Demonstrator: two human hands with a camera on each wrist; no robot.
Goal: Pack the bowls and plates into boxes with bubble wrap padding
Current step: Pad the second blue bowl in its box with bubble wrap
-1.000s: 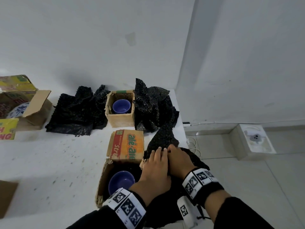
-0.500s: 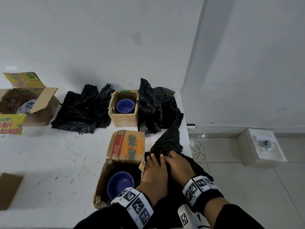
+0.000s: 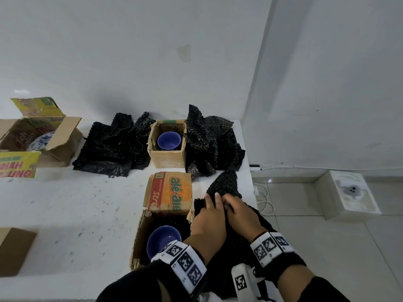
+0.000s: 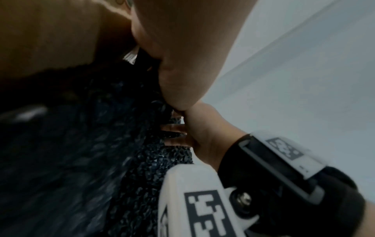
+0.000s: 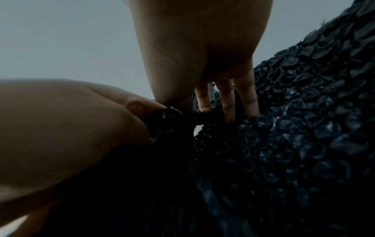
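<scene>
The sheet of black bubble wrap (image 3: 224, 185) lies at the lower right of the head view, just right of the near cardboard box (image 3: 139, 234), draped over the table's (image 3: 76, 214) right edge. Both hands work it at one spot. The left hand (image 3: 209, 221) lies over the sheet with fingers extended forward and close together; in the right wrist view its thumb presses a gathered fold against the fingers, so it pinches the wrap. The right hand (image 3: 239, 214) sits just beside the left, touching it, fingers curled down into the same fold; the left wrist view shows its fingers (image 4: 174, 128) hooked into the sheet's edge.

Near box: open, its printed orange flap (image 3: 172, 192) standing up at the far side, a blue bowl (image 3: 163, 239) inside on dark padding, partly hidden by the left wrist band.

Centre of frame: a second, smaller open box (image 3: 168, 158) holding another blue bowl (image 3: 169, 140). Crumpled black bubble wrap on both sides of it: a flatter pile (image 3: 109, 149) to its left, a taller heap (image 3: 213, 144) touching its right side.

Left edge of frame: a larger open box (image 3: 58, 149) with yellow printed flaps, a white plate with blue pattern (image 3: 40, 141) inside. Lower left: corner of another cardboard piece (image 3: 13, 249).

Right of frame: tiled floor (image 3: 327, 247), a white cable (image 3: 265, 201) and a white block (image 3: 349, 192) by the wall.
</scene>
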